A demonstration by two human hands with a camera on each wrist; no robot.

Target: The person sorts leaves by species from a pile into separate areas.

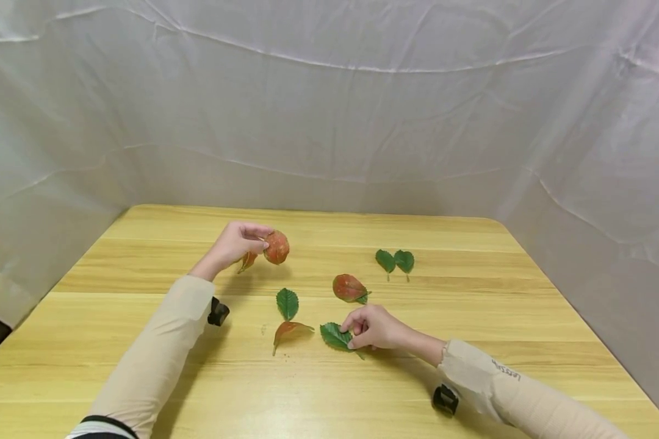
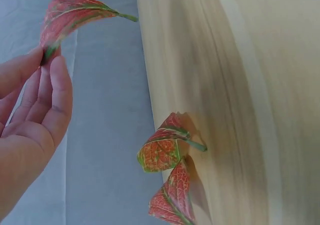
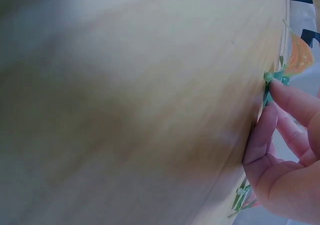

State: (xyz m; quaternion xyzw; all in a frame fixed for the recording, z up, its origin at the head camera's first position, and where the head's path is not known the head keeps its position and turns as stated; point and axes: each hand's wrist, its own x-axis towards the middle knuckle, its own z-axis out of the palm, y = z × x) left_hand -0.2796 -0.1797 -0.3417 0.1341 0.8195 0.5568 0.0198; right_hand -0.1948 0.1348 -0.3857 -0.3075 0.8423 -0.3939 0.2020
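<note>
Above the table's far left part, my left hand (image 1: 245, 241) pinches a red leaf (image 1: 277, 247) between thumb and fingers. Its green stem points away from the hand in the left wrist view. Two curled red leaves (image 2: 161, 147) lie on the table below, mostly hidden by the hand in the head view. Near the middle, my right hand (image 1: 379, 329) pinches the edge of a green leaf (image 1: 334, 336) low over the tabletop. Just beyond this hand, a red leaf (image 1: 348, 288) overlaps a green one.
Left of the right hand, a green leaf (image 1: 288, 303) and a curled orange-red leaf (image 1: 291, 331) lie close together. Two green leaves (image 1: 394, 261) rest side by side farther back. The wooden table (image 1: 472, 292) has pale sheeting (image 1: 329, 122) around its back and sides.
</note>
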